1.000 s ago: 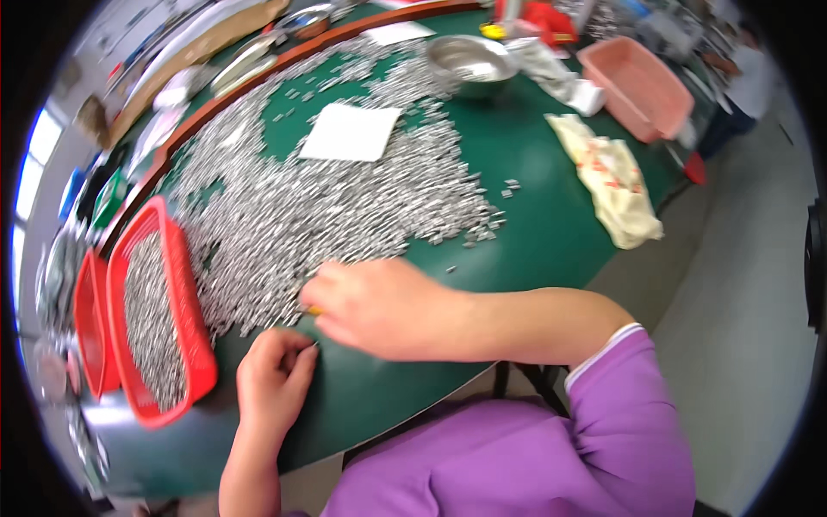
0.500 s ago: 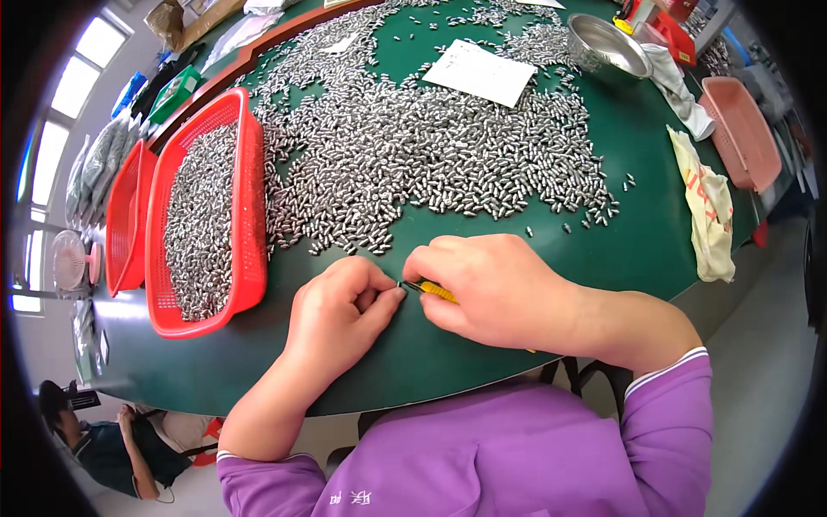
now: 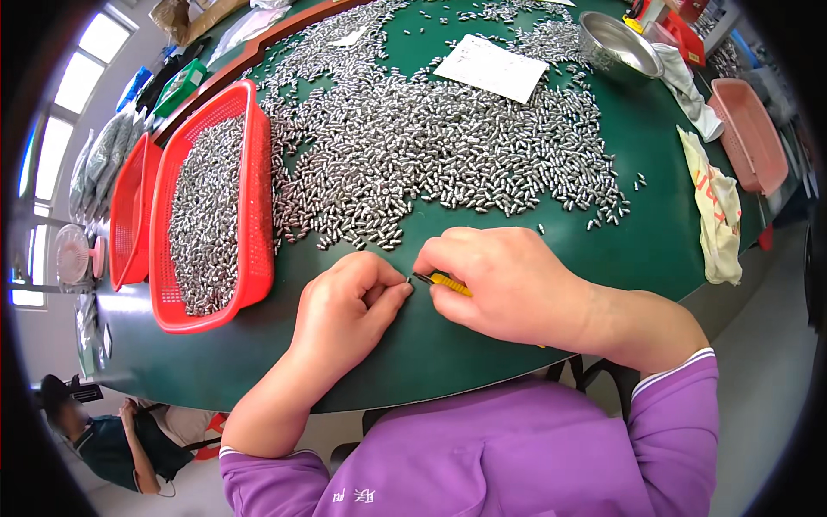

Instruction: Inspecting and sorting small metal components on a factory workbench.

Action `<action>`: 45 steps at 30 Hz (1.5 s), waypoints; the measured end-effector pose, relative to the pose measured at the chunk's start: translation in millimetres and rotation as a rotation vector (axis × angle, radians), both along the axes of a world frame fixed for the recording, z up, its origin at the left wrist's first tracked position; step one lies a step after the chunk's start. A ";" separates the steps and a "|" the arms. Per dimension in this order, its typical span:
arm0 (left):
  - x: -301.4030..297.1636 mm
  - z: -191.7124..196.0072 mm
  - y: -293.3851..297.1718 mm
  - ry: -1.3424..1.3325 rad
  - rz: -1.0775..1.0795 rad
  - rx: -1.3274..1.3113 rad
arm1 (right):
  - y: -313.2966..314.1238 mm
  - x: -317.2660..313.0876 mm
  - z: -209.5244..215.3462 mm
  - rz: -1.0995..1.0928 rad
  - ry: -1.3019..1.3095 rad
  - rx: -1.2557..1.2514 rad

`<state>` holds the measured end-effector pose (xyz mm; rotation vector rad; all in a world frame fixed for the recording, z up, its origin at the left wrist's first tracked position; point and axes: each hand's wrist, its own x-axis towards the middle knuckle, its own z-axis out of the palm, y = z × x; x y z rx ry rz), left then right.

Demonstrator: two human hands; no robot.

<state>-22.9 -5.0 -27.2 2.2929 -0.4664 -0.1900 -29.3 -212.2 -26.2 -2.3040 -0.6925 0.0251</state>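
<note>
My left hand [image 3: 340,306] pinches a small silvery metal part [image 3: 408,280] between thumb and forefinger. Gripped in my right hand [image 3: 521,280] is a yellow-handled cutter knife [image 3: 450,283], its dark tip pointing left, close beside that part. Whether the tip touches the part is too small to tell. Both hands are over the near side of the green table [image 3: 457,340]. Just beyond them spreads a wide heap of small bullet-shaped metal parts [image 3: 457,146]. To the left, a red plastic basket [image 3: 260,215] holds many more metal parts [image 3: 207,215].
Another red basket [image 3: 129,220] stands at the far left. A white paper sheet [image 3: 491,67] lies on the heap. Toward the right are a steel bowl [image 3: 607,60], a pale printed cloth bag [image 3: 717,211] and a pink basket [image 3: 749,138]. Another person [image 3: 129,448] sits at lower left.
The whole view has shifted slightly. The knife tip and the pinched part look a little farther apart than before. Both hands keep their grips.
</note>
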 end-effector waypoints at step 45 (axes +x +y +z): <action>12.1 -0.7 14.5 0.752 0.080 -0.805 | 2.6 25.3 4.3 0.029 -0.687 0.165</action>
